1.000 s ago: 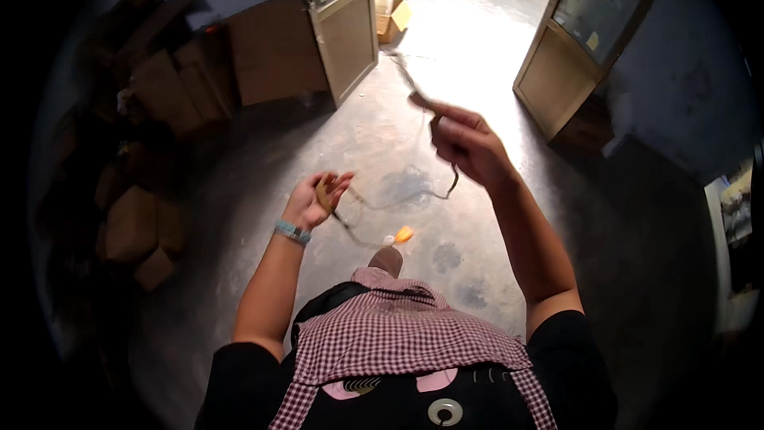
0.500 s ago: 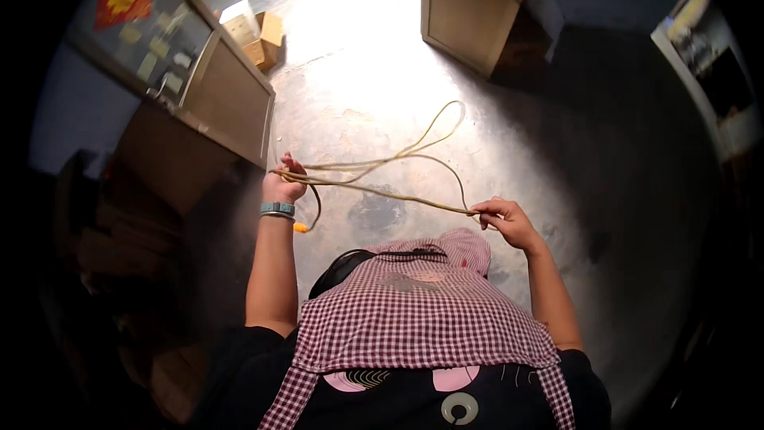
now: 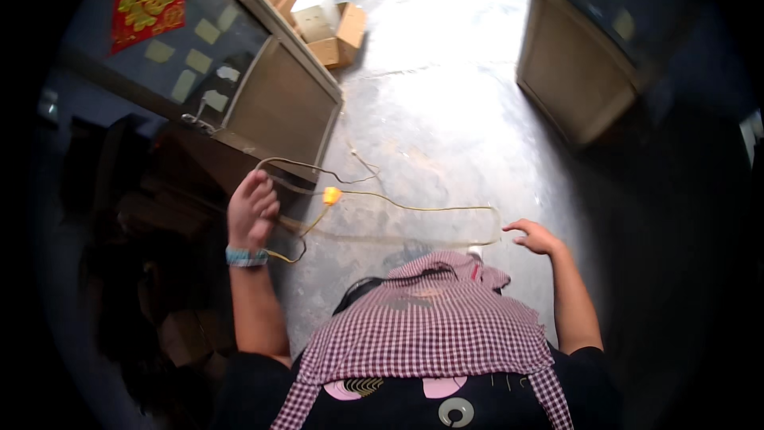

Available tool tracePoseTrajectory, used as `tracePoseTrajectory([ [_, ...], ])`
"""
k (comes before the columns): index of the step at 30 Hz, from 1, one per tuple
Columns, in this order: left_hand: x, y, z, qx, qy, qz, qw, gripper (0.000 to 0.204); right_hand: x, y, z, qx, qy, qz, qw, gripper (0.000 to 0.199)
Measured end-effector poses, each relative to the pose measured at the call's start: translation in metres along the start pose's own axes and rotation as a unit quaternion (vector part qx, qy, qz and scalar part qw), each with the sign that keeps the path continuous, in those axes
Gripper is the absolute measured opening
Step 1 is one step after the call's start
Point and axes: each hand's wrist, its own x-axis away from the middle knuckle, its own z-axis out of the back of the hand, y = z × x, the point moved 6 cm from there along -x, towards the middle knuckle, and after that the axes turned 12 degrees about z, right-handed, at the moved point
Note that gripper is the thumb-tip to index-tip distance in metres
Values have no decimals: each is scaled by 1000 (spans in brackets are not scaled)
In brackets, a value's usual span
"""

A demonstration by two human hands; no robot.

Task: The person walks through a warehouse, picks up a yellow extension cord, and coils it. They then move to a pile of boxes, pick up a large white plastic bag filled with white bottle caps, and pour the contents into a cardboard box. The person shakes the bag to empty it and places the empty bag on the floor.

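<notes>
My left hand (image 3: pixel 253 213), a band at its wrist, is closed around a bundle of thin yellow cord (image 3: pixel 414 207). Loops hang off this hand, slightly smeared by motion, and one long loop stretches rightward over the floor. An orange end piece (image 3: pixel 332 197), which looks like a plug, dangles beside the hand. Just past the far end of that long loop is my right hand (image 3: pixel 535 237), fingers apart and holding nothing. Whether a fingertip still touches the cord is hard to make out.
A door (image 3: pixel 278 99) with a red-and-gold paper decoration stands ajar on the left, another door (image 3: pixel 573 72) on the right. By the left door lie an opened cardboard box (image 3: pixel 350 32) and a white box (image 3: pixel 316 14). My checked apron (image 3: pixel 422 342) bulges in front.
My right hand has let go of the cord and its fingers have spread. My left hand has moved left and turned, swinging the loops and the orange end piece. The view has shifted.
</notes>
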Motion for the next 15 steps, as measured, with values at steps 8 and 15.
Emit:
tracePoseTrajectory([
  [8, 136, 75, -126, -353, 118, -255, 893, 25, -368, -139, -69, -525, -74, -104, 842, 84],
  [15, 228, 142, -112, -203, -9, -483, 852, 32, -588, -195, -135, -804, -63, -263, 530, 97],
])
